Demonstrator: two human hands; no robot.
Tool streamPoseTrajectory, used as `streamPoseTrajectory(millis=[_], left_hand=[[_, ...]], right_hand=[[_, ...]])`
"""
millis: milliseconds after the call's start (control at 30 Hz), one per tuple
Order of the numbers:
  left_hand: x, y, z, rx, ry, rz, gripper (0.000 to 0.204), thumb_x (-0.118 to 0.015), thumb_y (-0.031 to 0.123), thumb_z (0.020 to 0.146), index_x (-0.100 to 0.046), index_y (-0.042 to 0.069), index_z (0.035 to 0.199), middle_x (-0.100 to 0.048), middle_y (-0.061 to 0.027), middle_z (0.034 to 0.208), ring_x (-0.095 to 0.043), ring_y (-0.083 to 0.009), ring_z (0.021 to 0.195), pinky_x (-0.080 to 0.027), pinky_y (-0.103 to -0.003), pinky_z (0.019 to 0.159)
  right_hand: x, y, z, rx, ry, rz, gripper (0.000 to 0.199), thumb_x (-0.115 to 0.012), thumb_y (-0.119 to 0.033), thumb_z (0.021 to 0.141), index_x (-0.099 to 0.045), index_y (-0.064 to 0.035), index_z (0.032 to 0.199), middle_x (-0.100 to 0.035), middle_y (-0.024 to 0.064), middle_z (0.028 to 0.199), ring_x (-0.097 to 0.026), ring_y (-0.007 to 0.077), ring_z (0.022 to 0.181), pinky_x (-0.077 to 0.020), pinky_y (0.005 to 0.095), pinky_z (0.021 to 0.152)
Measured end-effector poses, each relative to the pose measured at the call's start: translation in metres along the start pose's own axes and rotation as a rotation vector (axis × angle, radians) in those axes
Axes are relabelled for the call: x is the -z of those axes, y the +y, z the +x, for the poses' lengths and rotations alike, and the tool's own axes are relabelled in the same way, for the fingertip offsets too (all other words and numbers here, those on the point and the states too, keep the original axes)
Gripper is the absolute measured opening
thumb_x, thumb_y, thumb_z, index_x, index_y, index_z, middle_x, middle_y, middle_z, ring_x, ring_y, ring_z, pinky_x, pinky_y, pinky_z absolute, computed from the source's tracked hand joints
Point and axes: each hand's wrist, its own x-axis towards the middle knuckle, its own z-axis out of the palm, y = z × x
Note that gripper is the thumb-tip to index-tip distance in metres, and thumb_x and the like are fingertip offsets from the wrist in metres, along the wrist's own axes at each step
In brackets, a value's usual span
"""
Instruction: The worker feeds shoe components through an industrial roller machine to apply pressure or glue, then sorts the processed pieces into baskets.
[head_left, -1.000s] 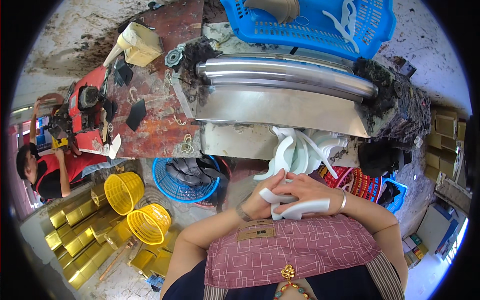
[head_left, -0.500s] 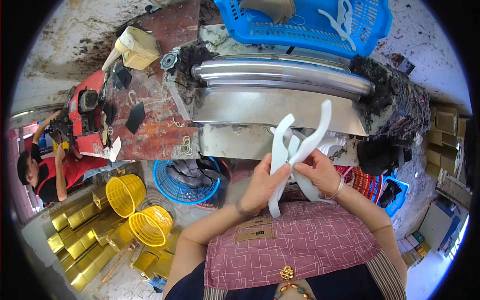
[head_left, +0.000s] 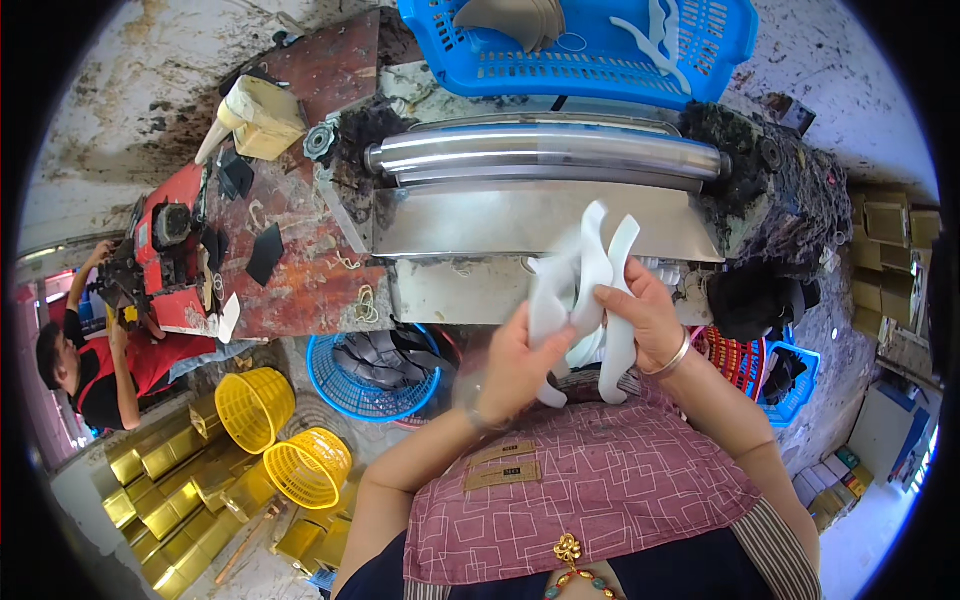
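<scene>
Several long, curved white strips (head_left: 598, 262) are between my two hands, above the apron on my lap. My left hand (head_left: 520, 365), slightly blurred, is closed on the strips at the left, thumb on top. On the right, my right hand (head_left: 648, 318) grips other strips, its thumb pressed on their front. The strips' material cannot be made out. Just beyond them lies the metal feed plate (head_left: 460, 215) of a machine with shiny steel rollers (head_left: 550, 152). More white strips partly show behind my right hand on the machine's front ledge (head_left: 440, 290).
Behind the rollers stands a blue plastic basket (head_left: 480, 75) with white strips and tan pieces. A blue round basket (head_left: 330, 385) holds dark pieces. Yellow baskets (head_left: 255, 405) and gold boxes (head_left: 150, 460) stand lower left. Another person (head_left: 110, 365) works at far left.
The white strips were crossed in my hands and are now more upright and side by side. My right hand has risen a little. The view has shifted slightly.
</scene>
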Motion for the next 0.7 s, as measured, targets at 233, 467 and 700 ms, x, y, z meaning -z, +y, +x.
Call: streamPoseTrajectory(millis=[233,467,700], left_hand=[[-0.003,-0.001,0.030,0.091,-0.191,-0.253,0.029,-0.055,0.004,0.080,-0.049,-0.001,0.108,-0.057,-0.0073,0.099,-0.056,-0.0132,0.087,-0.047,-0.028,0.075],[-0.026,-0.011,0.059,0.316,-0.186,-0.593,0.027,-0.055,0.005,0.080,-0.050,-0.001,0.106,-0.057,-0.0088,0.098,-0.058,-0.0185,0.087,-0.048,-0.032,0.073],[-0.021,0.007,0.107,0.497,-0.209,-0.506,0.024,-0.053,0.003,0.080,-0.051,-0.002,0.103,-0.058,-0.0096,0.096,-0.058,-0.0198,0.086,-0.049,-0.033,0.072]], right_hand=[[0.003,-0.003,0.012,0.279,0.125,-0.564,0.025,-0.056,-0.014,0.082,-0.053,0.0018,0.101,-0.059,0.0047,0.079,-0.054,0.0062,0.071,-0.0448,0.0215,0.061],[0.027,0.006,0.058,0.531,0.454,-0.758,0.052,-0.065,-0.015,0.073,-0.035,-0.0027,0.114,-0.053,0.0074,0.061,-0.052,0.0156,0.053,-0.0421,0.0279,0.051],[0.033,-0.015,0.085,0.526,0.535,-1.346,0.035,-0.062,-0.020,0.074,-0.041,-0.0062,0.098,-0.056,0.0104,0.079,-0.055,0.0329,0.066,-0.0434,0.0405,0.059]])
